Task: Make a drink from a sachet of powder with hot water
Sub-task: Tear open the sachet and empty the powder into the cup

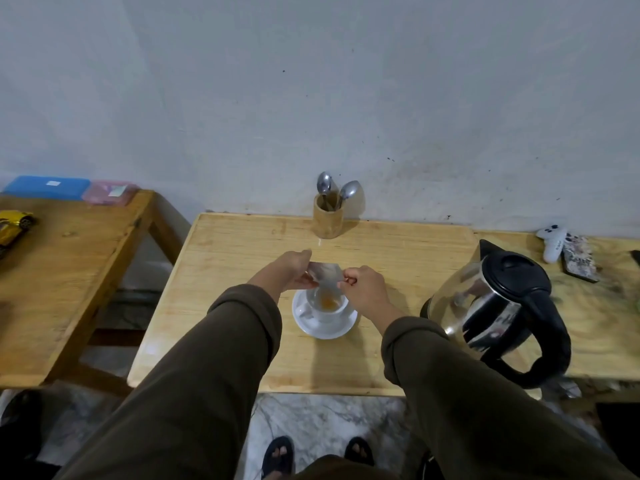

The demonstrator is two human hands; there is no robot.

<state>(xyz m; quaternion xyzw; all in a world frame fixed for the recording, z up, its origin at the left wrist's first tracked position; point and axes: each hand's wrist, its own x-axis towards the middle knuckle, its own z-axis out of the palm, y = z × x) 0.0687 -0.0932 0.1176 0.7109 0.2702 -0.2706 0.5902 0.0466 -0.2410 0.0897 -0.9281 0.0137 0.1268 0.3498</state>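
We view from above a pale wooden surface [242, 244] set against a wall. At its right edge stands a steel kettle [485, 306] with a black lid and handle; we judge it heavy if filled, and best taken by that handle, away from the hot body. Near the centre, a white cup [327, 308] sits on a white saucer [325, 330]; both look like ceramic, stiff and breakable, and orange powder already lies in the cup's bottom. Behind, touching nothing else, a wooden holder [328, 216] carries two spoons [348, 192] for stirring. Directly above the cup hangs the silver sachet [325, 271], tilted mouth-down. Our left hand [292, 268] pinches its left edge between thumb and fingers; our right hand [363, 289] pinches its right corner, the other fingers curled. We judge the sachet light, thin and crinkly, so we grip it at the edges and keep the opening free.
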